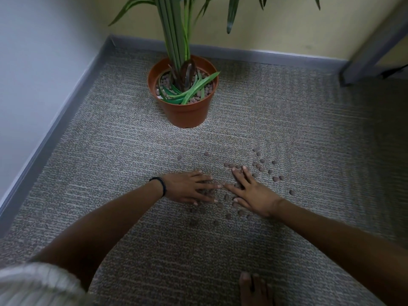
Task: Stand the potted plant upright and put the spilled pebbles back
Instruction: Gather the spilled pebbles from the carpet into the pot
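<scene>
Two hands: the left hand [189, 188] and the right hand [250, 192] are laid palm-down on the carpet [110, 151], fingers spread flat, their fingertips almost meeting.
Grip: nothing is seen clasped in either hand; a few pebbles are partly covered by the fingers.
Spilled pebbles [258, 164]: brown pebbles are scattered on the carpet, most lying just beyond and to the outer side of the right hand, some between the two hands, others on the near side of both hands.
Potted plant [184, 93]: the orange pot is seen standing upright, well beyond the hands, with pebbles filling its top around the green stems.
Wristband [160, 184]: a dark band is worn at the left wrist.
Foot [254, 290]: bare toes are seen near the right forearm.
</scene>
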